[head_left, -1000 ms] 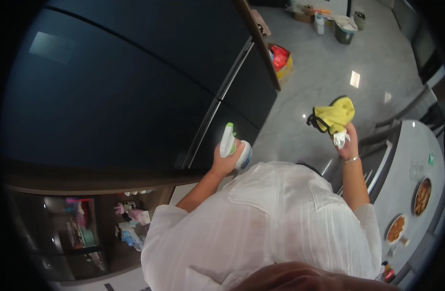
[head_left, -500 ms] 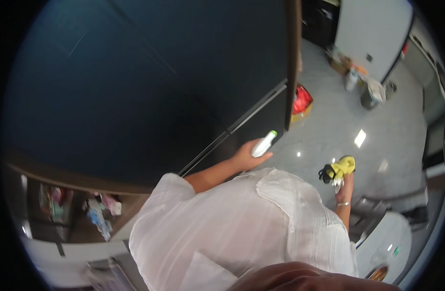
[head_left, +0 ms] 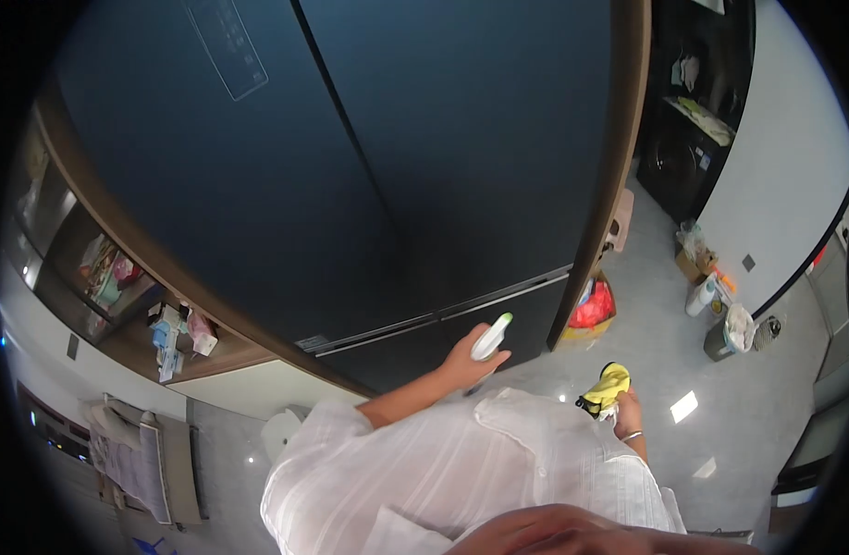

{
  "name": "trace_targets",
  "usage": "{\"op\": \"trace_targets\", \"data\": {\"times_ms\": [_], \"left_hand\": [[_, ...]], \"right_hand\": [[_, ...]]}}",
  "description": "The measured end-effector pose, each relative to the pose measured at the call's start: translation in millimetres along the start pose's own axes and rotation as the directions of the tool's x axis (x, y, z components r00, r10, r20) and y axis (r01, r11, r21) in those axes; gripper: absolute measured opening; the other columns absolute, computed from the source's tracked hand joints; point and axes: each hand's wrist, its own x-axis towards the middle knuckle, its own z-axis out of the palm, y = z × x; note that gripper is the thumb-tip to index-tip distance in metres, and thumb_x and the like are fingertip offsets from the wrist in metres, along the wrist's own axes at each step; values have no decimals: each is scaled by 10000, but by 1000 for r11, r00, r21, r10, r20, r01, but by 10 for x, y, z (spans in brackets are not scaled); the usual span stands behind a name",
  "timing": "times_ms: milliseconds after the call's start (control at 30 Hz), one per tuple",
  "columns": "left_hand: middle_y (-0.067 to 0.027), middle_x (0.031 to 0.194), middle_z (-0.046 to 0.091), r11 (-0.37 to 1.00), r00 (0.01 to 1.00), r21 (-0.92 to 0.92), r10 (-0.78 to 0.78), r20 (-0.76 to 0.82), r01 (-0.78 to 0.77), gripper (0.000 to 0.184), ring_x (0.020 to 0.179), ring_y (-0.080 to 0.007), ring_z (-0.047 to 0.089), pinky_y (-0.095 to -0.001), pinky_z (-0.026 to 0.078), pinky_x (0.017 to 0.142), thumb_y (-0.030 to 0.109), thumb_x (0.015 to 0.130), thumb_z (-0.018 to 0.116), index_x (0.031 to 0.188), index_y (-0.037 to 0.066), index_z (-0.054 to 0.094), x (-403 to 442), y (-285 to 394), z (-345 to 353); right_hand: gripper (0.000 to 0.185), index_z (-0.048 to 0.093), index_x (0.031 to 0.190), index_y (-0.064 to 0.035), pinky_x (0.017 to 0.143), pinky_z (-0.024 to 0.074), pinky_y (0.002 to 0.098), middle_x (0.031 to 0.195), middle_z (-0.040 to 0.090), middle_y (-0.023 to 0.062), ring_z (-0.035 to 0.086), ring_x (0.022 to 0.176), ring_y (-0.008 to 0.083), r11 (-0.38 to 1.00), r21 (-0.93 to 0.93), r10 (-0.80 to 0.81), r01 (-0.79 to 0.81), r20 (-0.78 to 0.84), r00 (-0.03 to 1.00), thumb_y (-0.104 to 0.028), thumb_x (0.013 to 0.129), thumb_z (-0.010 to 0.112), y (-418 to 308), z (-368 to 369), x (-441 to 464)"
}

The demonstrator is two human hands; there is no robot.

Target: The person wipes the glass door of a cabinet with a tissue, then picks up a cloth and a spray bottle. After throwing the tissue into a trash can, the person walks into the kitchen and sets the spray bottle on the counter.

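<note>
My left hand (head_left: 461,365) is closed around a white spray bottle (head_left: 490,340) with a green tip, in front of the lower part of a dark blue refrigerator (head_left: 480,166). Most of the bottle's body is hidden by the hand. On the other side, my right hand (head_left: 629,414) grips a bunched yellow-and-black cloth (head_left: 609,387), held low over the grey floor. A little white shows at the cloth's lower edge. Neither hand touches the refrigerator doors.
A wooden panel (head_left: 628,129) edges the refrigerator. Beside it stands a box with a red bag (head_left: 595,307). Farther right are a bin (head_left: 728,339), a white bottle (head_left: 702,294) and a black washing machine (head_left: 679,157). Shelves with small items (head_left: 170,338) lie left.
The view has turned, bringing more of the refrigerator and the left side of the room into sight. Both hands appear lower in the picture, still holding the spray bottle and the cloth.
</note>
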Motion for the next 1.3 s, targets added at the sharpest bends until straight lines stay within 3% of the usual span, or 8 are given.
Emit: {"op": "trace_targets", "data": {"times_ms": [133, 333, 567, 633, 867, 933, 1033, 1300], "left_hand": [[-33, 890, 609, 995, 981, 66, -63, -183, 76, 439, 797, -116, 591, -294, 493, 741, 229, 861, 779, 1174, 73, 514, -295, -89, 180], [-124, 1116, 665, 974, 873, 16, -196, -447, 227, 615, 1042, -197, 628, -333, 491, 925, 276, 839, 795, 1336, 40, 519, -807, -422, 509], [-93, 1023, 672, 970, 811, 20, -193, -552, 244, 386, 942, -156, 618, -311, 486, 866, 175, 843, 767, 1175, 20, 645, -1378, -321, 702], [-23, 892, 653, 970, 825, 87, -142, -548, 225, 266, 791, -88, 578, -277, 487, 734, 142, 858, 754, 1090, 40, 674, -1402, -280, 746], [-30, 860, 653, 965, 900, 87, -196, -390, 248, 178, 798, -124, 599, -283, 488, 750, 146, 847, 766, 872, 36, 629, -1046, 108, 1112], [-76, 1073, 654, 996, 948, 82, 55, -313, -31, 196, 942, -166, 611, -293, 488, 834, 140, 844, 767, 921, 11, 640, -877, 51, 1258], [-135, 1366, 542, 993, 969, 77, 107, -222, -92, 249, 1163, -244, 578, -335, 472, 940, 150, 853, 750, 1035, 6, 662, -730, 151, 1521], [-196, 1516, 386, 991, 1000, 136, -4, 6, 3, 372, 1329, -355, 471, -370, 415, 1051, 198, 838, 739, 1177, 65, 664, -631, 114, 1868]], "right_hand": [[371, 584, 1204, -88, 459, 502, 293, 889, 680, 28, 636, 619, 149, 977, -211, 28, 4, 147, 989, -74, 862, 440, -431, -225, 198], [382, 569, 1211, -84, 517, 520, 346, 985, 679, 68, 667, 734, 200, 986, -106, 142, -130, 116, 983, -72, 849, 445, -375, -914, 693], [283, 575, 1170, -120, 516, 514, 330, 961, 672, 54, 661, 731, 192, 935, -297, 266, -191, 238, 934, -147, 909, 470, -424, -1037, 1123], [250, 577, 1148, -127, 503, 504, 321, 932, 671, 44, 653, 704, 178, 928, -346, 258, -140, 322, 911, -169, 924, 476, -487, -819, 1160], [228, 582, 1135, -124, 476, 484, 308, 881, 658, 24, 640, 676, 152, 923, -370, 289, -110, 473, 833, -189, 943, 477, -621, 322, 723], [226, 577, 1133, -111, 450, 465, 303, 869, 655, 25, 633, 648, 151, 920, -375, 307, -118, 497, 812, -178, 942, 476, -579, 525, 584], [219, 571, 1124, -81, 426, 442, 287, 855, 649, 38, 618, 610, 146, 867, -493, 364, -68, 536, 761, -172, 944, 484, -588, 678, 435], [239, 563, 1145, -23, 409, 425, 254, 805, 632, 58, 591, 565, 124, 825, -564, 370, -5, 535, 759, -104, 928, 503, -539, 790, -23]]}}
